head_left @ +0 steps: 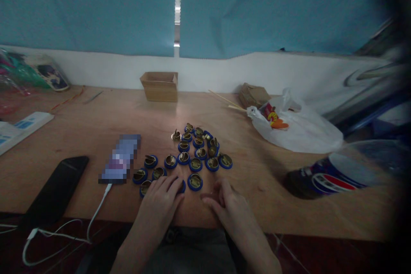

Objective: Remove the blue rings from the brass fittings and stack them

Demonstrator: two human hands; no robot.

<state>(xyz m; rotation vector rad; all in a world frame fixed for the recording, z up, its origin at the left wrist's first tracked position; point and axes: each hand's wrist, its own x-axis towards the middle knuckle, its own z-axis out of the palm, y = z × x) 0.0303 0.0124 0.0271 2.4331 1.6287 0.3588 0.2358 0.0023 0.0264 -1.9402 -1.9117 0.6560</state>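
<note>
Several small round blue discs with brass tops [195, 147] lie scattered in the middle of a wooden table [128, 115]. My left hand [162, 203] rests flat near the front edge, its fingertips over the nearest blue disc [182, 187]. My right hand [226, 205] lies beside it, fingers curled loosely on the wood, just below another disc [195, 182]. Neither hand visibly holds anything.
A black phone [58, 188] and a second phone [120, 158] on a white cable lie at the left. A small cardboard box [159, 86] stands at the back. A white plastic bag [295, 126], sticks [226, 102] and a lying blue bottle [327, 175] are at the right.
</note>
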